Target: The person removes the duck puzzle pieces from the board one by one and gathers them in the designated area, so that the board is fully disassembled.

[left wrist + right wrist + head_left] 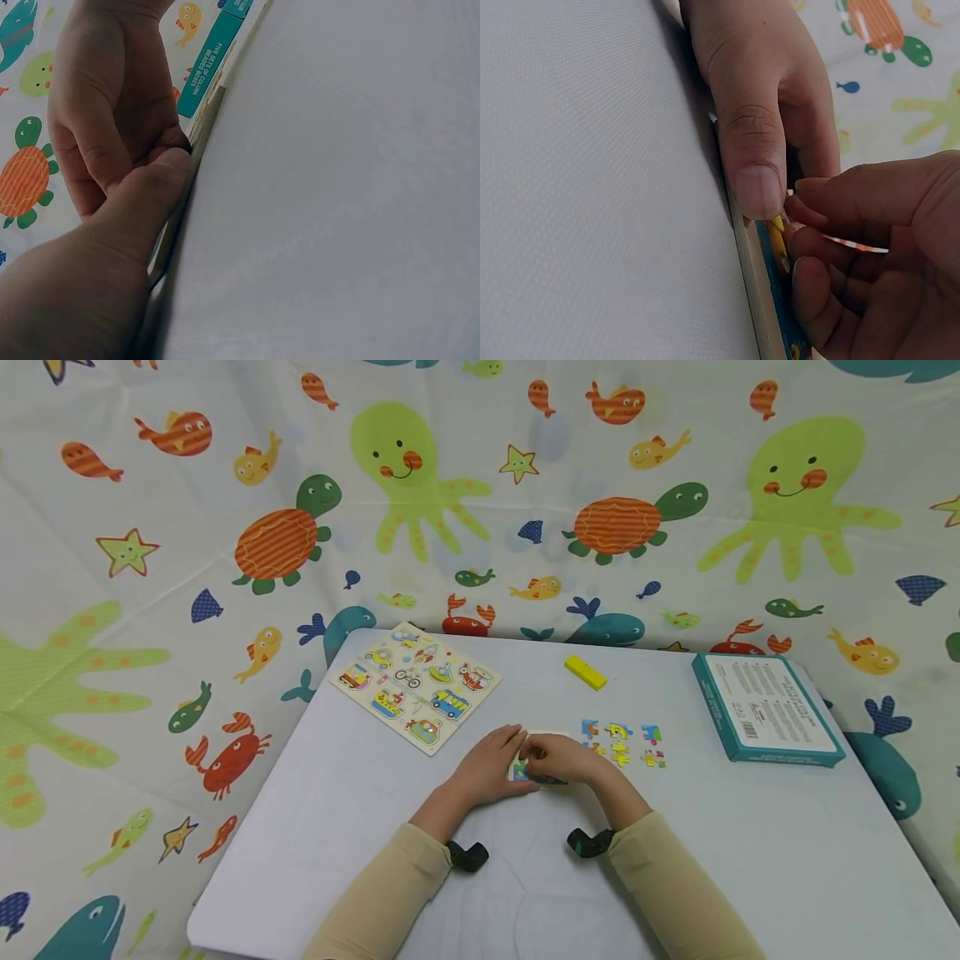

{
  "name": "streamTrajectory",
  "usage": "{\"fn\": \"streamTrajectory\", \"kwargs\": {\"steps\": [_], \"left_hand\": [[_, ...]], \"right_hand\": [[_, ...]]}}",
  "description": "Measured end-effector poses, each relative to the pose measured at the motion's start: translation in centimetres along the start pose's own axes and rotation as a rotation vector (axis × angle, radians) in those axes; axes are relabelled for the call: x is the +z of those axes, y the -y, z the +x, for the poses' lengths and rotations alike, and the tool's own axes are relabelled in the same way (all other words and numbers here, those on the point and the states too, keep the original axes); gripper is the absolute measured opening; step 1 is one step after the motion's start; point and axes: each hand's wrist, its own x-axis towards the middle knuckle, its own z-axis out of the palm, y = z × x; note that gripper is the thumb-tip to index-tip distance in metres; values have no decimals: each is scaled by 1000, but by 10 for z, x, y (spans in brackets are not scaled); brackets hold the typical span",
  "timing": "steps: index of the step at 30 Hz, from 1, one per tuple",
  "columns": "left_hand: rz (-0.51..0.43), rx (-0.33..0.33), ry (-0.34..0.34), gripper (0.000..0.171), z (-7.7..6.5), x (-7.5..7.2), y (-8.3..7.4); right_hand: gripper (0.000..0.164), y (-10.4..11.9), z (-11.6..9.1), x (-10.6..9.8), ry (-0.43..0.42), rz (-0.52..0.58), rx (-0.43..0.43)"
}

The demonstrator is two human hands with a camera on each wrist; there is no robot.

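Observation:
A small jigsaw puzzle board (519, 772) lies in front of me, mostly covered by both hands. My left hand (491, 768) holds it at the left, the thumb along its near edge and the fingers toward its far side. Over the board, my right hand (562, 758) has curled fingers and pinches a small jigsaw piece (778, 244), whose yellow edge shows beside the fingertips in the right wrist view. Loose jigsaw pieces (620, 754) lie spread just right of the board, several of them in rough rows.
A wooden peg puzzle (416, 689) with vehicle pictures lies at the back left of the white table (750, 860). A yellow block (586, 672) is at the back, and a teal and white box (772, 710) at the right. A sea-animal cloth (480, 510) hangs behind.

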Motion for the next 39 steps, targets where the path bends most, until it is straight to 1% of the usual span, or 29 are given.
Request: {"fn": "streamTrajectory", "kwargs": {"steps": [5, 8, 17, 22, 29, 32, 39], "left_hand": [[-28, -8, -5, 94, 1, 1, 1], [-38, -9, -5, 92, 1, 2, 1], [-43, -6, -3, 92, 1, 2, 2], [-34, -6, 3, 92, 1, 3, 2], [-38, -19, 17, 92, 1, 2, 1], [-40, -23, 22, 92, 1, 2, 1], [-1, -11, 21, 94, 1, 2, 0]], "right_hand": [[12, 4, -1, 0, 4, 47, 15], [12, 5, -1, 0, -5, 54, 32], [10, 2, 2, 7, -80, 74, 42], [10, 0, 1, 8, -115, 109, 35], [11, 0, -4, 3, -124, 159, 32], [10, 0, -7, -1, -129, 146, 37], [8, -4, -19, -15, -151, 121, 61]]}}
